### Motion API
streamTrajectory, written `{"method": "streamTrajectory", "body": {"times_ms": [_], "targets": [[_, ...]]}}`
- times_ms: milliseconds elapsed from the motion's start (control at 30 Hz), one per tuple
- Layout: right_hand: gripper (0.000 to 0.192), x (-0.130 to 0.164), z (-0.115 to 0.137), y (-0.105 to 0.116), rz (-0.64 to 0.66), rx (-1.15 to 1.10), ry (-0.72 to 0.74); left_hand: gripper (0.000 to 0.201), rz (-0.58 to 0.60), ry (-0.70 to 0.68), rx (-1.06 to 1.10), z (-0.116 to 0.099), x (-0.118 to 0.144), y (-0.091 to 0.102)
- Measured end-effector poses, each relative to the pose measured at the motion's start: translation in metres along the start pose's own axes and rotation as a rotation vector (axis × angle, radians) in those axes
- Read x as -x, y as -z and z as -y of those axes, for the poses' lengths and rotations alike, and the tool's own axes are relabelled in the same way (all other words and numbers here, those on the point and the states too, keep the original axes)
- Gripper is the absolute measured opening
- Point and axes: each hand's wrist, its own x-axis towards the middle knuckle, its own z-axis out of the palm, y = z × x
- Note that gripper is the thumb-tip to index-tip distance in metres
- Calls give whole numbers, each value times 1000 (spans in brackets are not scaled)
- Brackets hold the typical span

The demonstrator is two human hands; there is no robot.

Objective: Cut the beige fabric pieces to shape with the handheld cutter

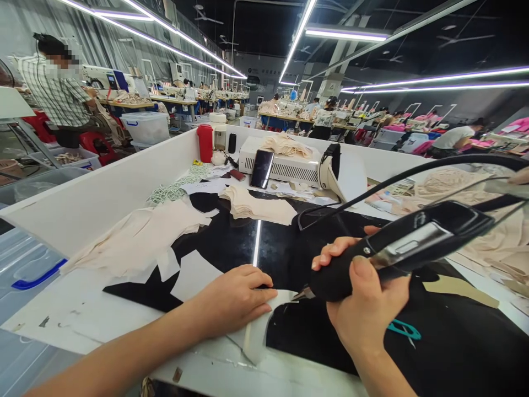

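My right hand [363,298] grips a black corded hand tool [409,242], its tip pointing down-left at a white fabric piece [264,325] on the glossy black worktop [231,242]. My left hand [233,300] lies flat on that white piece, fingers just left of the tool tip. A black cable [413,173] runs from the tool up to the right.
Beige fabric pieces [140,237] and a folded stack [256,207] lie further back. A phone [262,169] leans on a white machine [281,162]; a red bottle [205,143] stands behind. A white wall [103,187] bounds the left. A person in a checked shirt [55,94] sits far left.
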Motion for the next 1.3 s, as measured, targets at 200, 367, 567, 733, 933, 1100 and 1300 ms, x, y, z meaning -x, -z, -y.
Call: {"method": "streamTrajectory", "body": {"times_ms": [200,367,567,733,933,1100,1300], "targets": [[44,0,-2,2,14,21,6,22,-10,-6,4,-1,-1,2],[42,0,-4,3,32,13,22,21,-9,-1,-7,-1,-1,1],[37,2,-4,4,54,40,34,25,-8,-6,-25,-2,-1,3],[38,5,-2,7,45,70,46,31,-9,13,-69,-14,0,14],[41,12,1,11,38,60,47,48,87,111,8,-19,5,13],[42,17,4,10,25,53,50,44,135,178,20,-18,4,13],[44,22,4,11,15,32,50,39,210,215,11,-20,1,18]]}}
